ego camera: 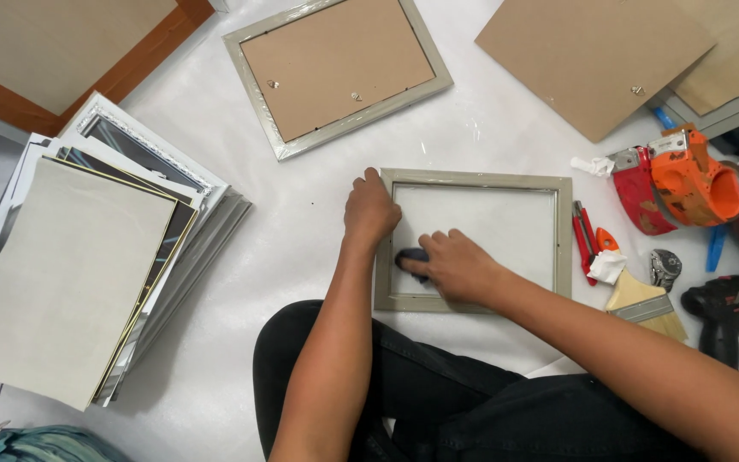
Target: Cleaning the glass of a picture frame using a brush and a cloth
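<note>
White sheet (284, 257) covers the floor — left hand (369, 210) grips the frame (562, 257), right hand (455, 265) closed on a dark cloth (410, 257).

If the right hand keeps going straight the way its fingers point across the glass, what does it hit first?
The right hand, holding a dark cloth on the glass, points toward the frame's left side. It would probably meet that inner left edge first, just below where the left hand grips the corner.
</note>
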